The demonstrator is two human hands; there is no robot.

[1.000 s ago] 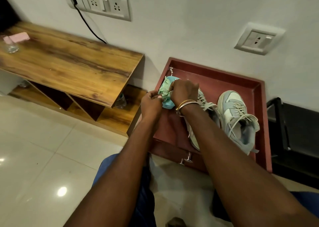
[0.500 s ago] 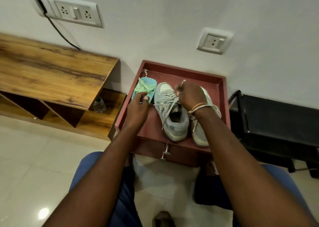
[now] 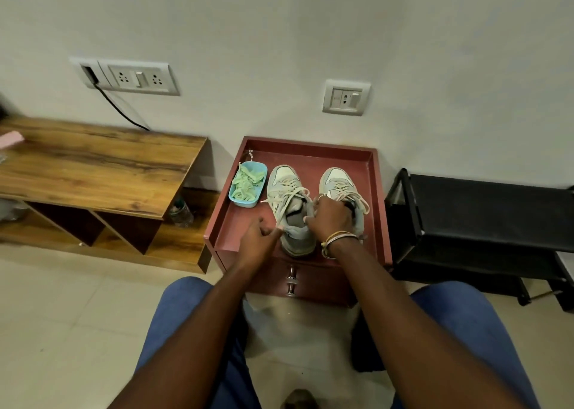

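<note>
Low red-brown wooden drawer cabinet (image 3: pixel 242 219) by the white wall, two hands busy on its top.
Left hand (image 3: pixel 259 237), fingers curled, pinches a pale lace (image 3: pixel 285 209); right hand (image 3: pixel 330 219) grips the grey-and-white lace-up sneaker (image 3: pixel 290 191) at its collar. Behind stand the matching second sneaker (image 3: pixel 337 182) and a blue plastic tub (image 3: pixel 261 172).

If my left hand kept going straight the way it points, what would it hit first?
Probably the heel side of the grey sneaker nearest it, just past the left hand, which seems to pinch its lace.
</note>
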